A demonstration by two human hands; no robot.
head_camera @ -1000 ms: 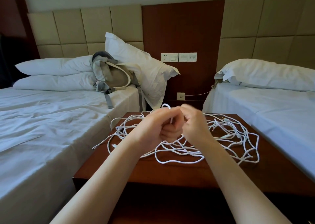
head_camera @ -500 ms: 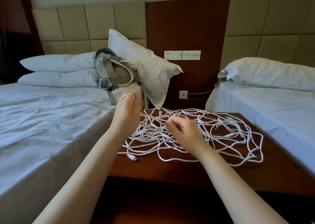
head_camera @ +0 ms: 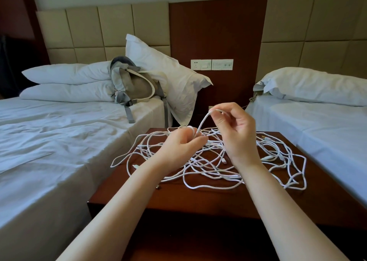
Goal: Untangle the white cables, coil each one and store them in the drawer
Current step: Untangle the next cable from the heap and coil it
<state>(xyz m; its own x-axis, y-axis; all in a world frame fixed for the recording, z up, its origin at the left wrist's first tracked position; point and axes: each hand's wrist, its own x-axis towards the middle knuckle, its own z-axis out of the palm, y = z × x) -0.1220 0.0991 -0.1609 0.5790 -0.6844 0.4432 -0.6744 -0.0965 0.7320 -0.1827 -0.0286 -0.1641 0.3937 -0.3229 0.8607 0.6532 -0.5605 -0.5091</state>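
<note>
- Above the middle of the bench, one strand of the white cables is held up between both hands. It rises steeply from the left hand to the right hand, leaning slightly rightward.
- The left hand is closed round the lower part of the strand, fingers curled, with a turn of cable seen over the fingertips. It is kept low, just above the heap.
- The right hand is raised higher, and the top of the strand is pinched between thumb and forefinger, the other fingers loosely bent.
- The remaining cables are spread on the bench directly beneath and beyond the hands as one loose heap. It is wider from left to right than from front to back, and reaches further to the right.
- The left hand is judged the nearer to the heap, so the strand would best be anchored there while it is drawn up and clear by the right.
- The cables are seen as thin, limp white cords, crossed over each other in many open loops; none is coiled. A small connector shows at a loose end on the left. How many cables are present cannot be told.
- No drawer is seen open; the dark front below the bench top is too dim to be read.
- The task is judged to be early: untangling is in hand, while coiling and storing are not yet done.
</note>
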